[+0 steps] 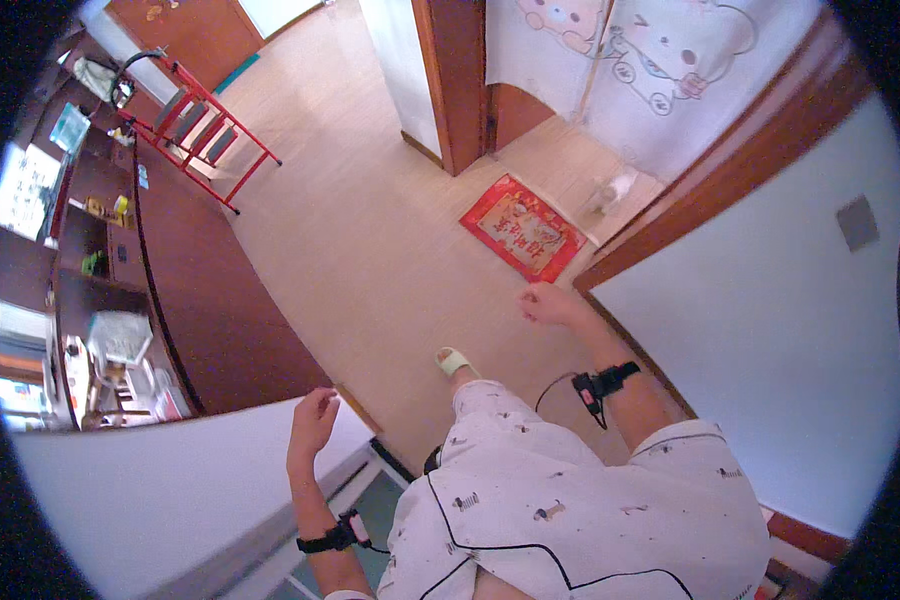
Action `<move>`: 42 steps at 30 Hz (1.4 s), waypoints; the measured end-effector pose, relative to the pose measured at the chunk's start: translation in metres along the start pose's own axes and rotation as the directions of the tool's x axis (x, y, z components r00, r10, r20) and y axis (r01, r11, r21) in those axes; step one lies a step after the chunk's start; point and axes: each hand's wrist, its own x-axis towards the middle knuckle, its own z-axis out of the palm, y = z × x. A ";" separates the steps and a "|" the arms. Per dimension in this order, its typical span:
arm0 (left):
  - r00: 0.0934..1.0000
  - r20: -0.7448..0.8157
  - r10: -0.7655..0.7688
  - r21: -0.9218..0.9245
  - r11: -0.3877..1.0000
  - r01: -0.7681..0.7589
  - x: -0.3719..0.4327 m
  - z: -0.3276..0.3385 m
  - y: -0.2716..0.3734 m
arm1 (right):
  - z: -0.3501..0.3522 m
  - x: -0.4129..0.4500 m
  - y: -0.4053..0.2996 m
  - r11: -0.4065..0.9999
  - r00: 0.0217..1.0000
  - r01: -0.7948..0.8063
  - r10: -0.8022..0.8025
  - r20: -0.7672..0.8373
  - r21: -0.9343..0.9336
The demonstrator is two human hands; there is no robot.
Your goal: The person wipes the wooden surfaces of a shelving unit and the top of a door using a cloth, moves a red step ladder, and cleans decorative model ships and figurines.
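Note:
My left hand hangs loosely curled and holds nothing visible, in front of the white wall end near the dark wooden cabinet. To the right, my right hand is also curled with nothing seen in it, and appears just below the lower edge of a red doormat. A black strap with a small device circles my right forearm. Another black strap is on my left forearm. Below me, one foot in a pale green slipper is on the wood-look floor.
A red folding step ladder stands beside the cabinet at upper left. The cabinet's shelves hold assorted items, including a clear plastic bag. A doorway with a white cartoon-print curtain opens at upper right. A white wall borders my right side.

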 end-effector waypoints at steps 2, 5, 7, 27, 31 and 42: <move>0.993 0.047 -0.112 0.070 0.992 0.109 0.002 -0.031 -0.012 | 0.018 0.038 -0.033 0.898 0.932 0.335 -0.360 -0.038 -0.286; 0.962 -0.047 -0.269 0.068 0.960 0.272 0.012 -0.060 -0.020 | 0.029 0.076 -0.095 0.927 0.937 0.350 -0.344 0.065 -0.133; 0.957 -0.174 -0.232 -0.021 0.973 0.232 0.023 -0.076 -0.043 | 0.036 0.109 -0.113 0.899 0.901 0.430 -0.421 0.105 -0.089; 0.982 -0.082 -0.169 -0.203 0.968 0.149 0.311 -0.216 -0.077 | -0.047 0.307 -0.258 0.987 0.968 0.157 -0.159 0.193 0.023; 0.958 -0.181 -0.221 -0.090 0.974 0.208 0.359 -0.237 -0.090 | -0.052 0.385 -0.290 0.986 0.945 0.163 -0.145 0.293 -0.038; 0.612 -0.644 -0.458 -0.329 0.889 0.320 0.394 -0.307 -0.138 | 0.011 0.574 -0.529 0.692 0.665 0.709 -0.590 0.458 -0.137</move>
